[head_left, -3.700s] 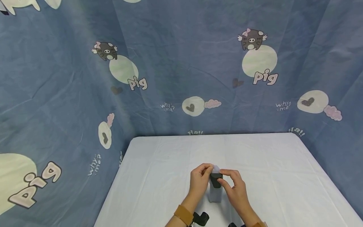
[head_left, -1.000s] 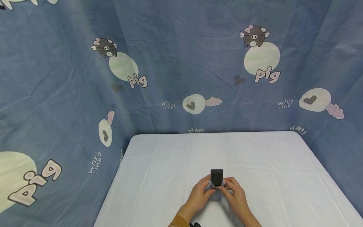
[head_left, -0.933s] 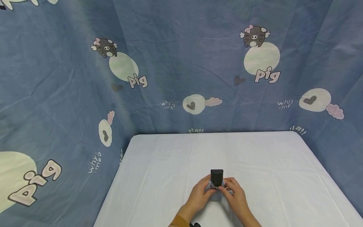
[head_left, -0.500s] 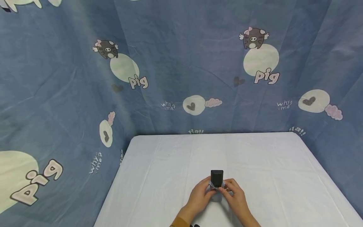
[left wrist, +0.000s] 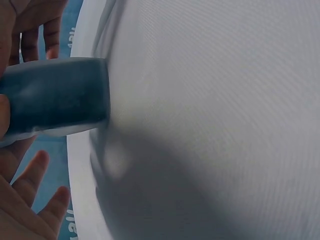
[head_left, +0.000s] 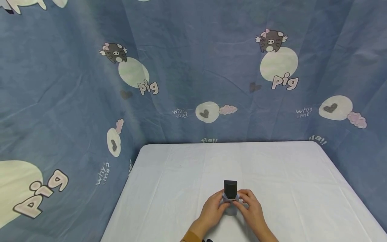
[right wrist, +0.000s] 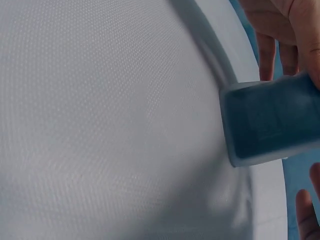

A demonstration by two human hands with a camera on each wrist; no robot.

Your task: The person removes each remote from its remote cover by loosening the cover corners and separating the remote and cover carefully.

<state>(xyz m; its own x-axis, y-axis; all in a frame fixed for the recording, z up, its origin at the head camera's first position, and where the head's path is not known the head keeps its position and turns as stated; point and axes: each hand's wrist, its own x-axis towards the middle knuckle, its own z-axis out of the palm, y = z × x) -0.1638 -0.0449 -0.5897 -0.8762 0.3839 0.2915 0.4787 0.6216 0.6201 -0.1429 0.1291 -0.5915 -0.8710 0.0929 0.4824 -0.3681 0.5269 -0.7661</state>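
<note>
A black rectangular block (head_left: 230, 190) stands upright above the table, its upper part bare. A pale grey, translucent sleeve (head_left: 231, 211) wraps its lower part, with a bunched rim just under the black portion. My left hand (head_left: 211, 210) pinches that rim from the left with thumb and fingers. From the right, my right hand (head_left: 253, 211) pinches it likewise, thumbs close together in front. Both wrist views show the covered lower end, a dark rounded box (left wrist: 60, 95) in a translucent skin, at the table surface. What the block is cannot be told.
A white cloth covers the table (head_left: 169, 174). Behind it and at the sides hangs a blue curtain (head_left: 181, 67) printed with pigs and lettering. A small black part (head_left: 208, 240) shows beside the left wrist at the frame's lower edge.
Earliest, a pale rounded piece showed above a black tapered part and the hands were higher; now the black block rises above the sleeve's rim. Over the last second the hands have barely moved.
</note>
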